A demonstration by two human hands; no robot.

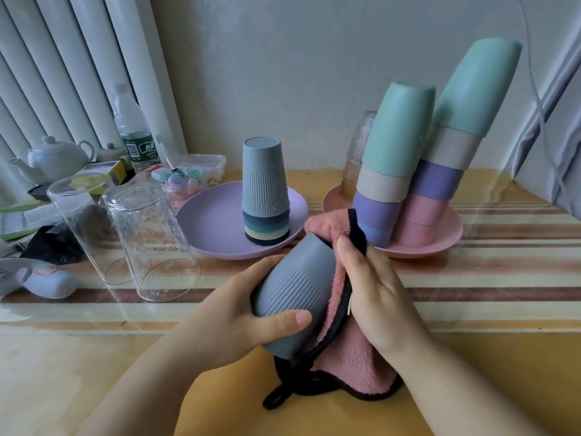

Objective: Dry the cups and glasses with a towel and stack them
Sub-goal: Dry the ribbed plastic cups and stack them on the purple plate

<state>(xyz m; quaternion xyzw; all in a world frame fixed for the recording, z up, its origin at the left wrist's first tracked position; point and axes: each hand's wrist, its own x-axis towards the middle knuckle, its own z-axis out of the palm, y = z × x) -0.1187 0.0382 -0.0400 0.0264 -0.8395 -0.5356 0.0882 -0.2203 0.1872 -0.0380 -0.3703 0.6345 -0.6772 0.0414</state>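
Observation:
My left hand (239, 322) grips a grey ribbed cup (295, 287), held tilted above the table's near edge. My right hand (374, 287) holds a pink towel with black trim (352, 360) against the cup's right side. A stack of upside-down ribbed cups (265, 190) stands on a purple plate (207, 221). Two leaning stacks of upside-down cups, the left one (390, 165) and the right one (452, 146), stand on a pink plate (440, 243). Behind them an upside-down textured glass (358, 152) shows. Two clear glasses (147, 237) stand upside down at the left.
A white teapot (53, 158), a water bottle (132, 130), a clear box of clips (191, 171) and small clutter fill the back left. A light-coloured gadget (47, 281) lies at the left edge. The striped tablecloth (471, 278) has a clear cover. A curtain (547, 127) hangs at right.

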